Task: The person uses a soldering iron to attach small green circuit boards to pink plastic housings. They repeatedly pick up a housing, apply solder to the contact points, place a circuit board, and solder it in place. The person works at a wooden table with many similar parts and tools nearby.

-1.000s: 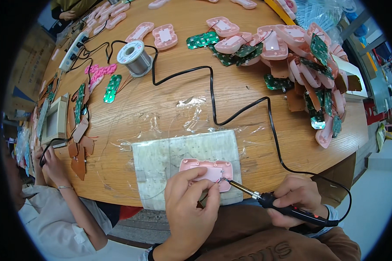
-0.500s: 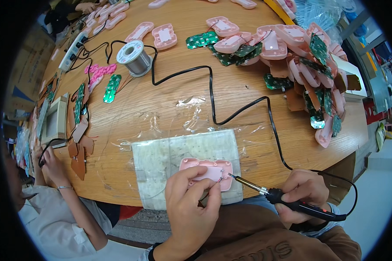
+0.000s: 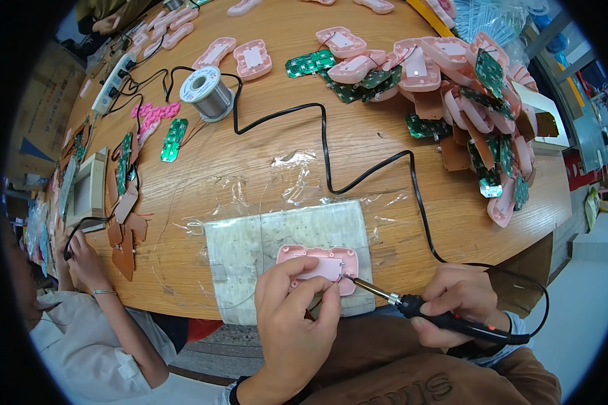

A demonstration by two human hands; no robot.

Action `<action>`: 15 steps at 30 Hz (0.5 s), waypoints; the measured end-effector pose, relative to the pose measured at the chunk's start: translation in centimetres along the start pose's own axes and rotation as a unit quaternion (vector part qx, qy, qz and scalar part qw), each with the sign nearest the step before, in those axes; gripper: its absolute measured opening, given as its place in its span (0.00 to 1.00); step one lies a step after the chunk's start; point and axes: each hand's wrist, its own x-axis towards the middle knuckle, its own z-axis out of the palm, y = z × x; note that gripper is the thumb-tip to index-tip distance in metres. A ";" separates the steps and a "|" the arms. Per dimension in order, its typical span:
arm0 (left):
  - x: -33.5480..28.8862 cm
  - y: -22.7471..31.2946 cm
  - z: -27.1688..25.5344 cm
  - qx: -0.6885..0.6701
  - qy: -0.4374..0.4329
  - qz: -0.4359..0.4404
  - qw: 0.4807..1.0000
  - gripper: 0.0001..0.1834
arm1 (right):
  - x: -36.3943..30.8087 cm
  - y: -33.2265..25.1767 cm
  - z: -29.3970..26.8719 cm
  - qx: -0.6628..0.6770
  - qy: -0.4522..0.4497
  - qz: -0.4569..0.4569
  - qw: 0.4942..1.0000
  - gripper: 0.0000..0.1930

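A pink plastic shell (image 3: 350, 260) with a pale rectangular panel lies on a worn whitish mat (image 3: 233, 250). My left hand (image 3: 294, 304) is closed over the shell's left part, thumb and fingertips pinching a thin wire (image 3: 340, 277) by the panel's right edge. Its fingers partly hide the shell. Gripped by its black handle in my right hand (image 3: 459, 300) is a soldering iron (image 3: 378, 290), which slants down to the left. The iron's tip is at the wire end beside my left fingertips; whether they touch is too small to tell.
The iron's black cord (image 3: 325, 135) winds across the wooden table. A solder spool (image 3: 207, 94) stands beyond the mat, near a green circuit board (image 3: 173, 140). Pink shells and boards pile up at right (image 3: 479, 101). At left sits another person's hand (image 3: 88, 263).
The soldering iron has moved left, and its tip has come in to the wire at my left fingertips. My left hand has stayed almost still.
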 end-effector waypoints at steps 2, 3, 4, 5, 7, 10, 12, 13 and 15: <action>0.0 0.0 0.0 -0.002 -0.001 -0.003 1.000 0.05 | 0.0 -0.1 -0.2 0.006 0.031 0.003 0.999 0.13; 0.0 0.0 0.0 -0.001 0.000 -0.004 1.000 0.05 | -0.1 -0.1 -0.2 0.011 0.047 0.006 0.999 0.13; 0.0 0.0 0.0 0.001 0.001 -0.005 1.000 0.05 | -0.1 0.0 -0.3 0.021 0.059 0.001 0.998 0.14; 0.0 0.0 0.1 -0.002 0.001 -0.009 1.000 0.05 | -0.2 0.0 -0.3 0.014 0.057 0.000 0.998 0.14; 0.1 -0.1 0.2 -0.006 0.012 0.005 1.000 0.07 | -0.3 0.2 -0.4 0.011 0.055 -0.002 0.998 0.14; 0.1 -0.2 0.3 -0.011 0.017 0.006 1.000 0.07 | -0.4 0.4 -0.3 0.014 0.054 -0.008 0.998 0.14; 0.1 -0.2 0.3 -0.011 0.016 0.002 1.000 0.07 | -0.5 0.4 -0.3 0.009 0.053 -0.005 0.999 0.14; 0.0 -0.2 0.3 -0.011 0.015 -0.001 1.000 0.07 | -0.6 0.4 -0.2 0.014 0.057 -0.003 0.998 0.14; 0.0 -0.2 0.3 -0.010 0.015 -0.003 1.000 0.06 | -0.7 0.4 -0.2 0.006 0.054 -0.003 0.999 0.14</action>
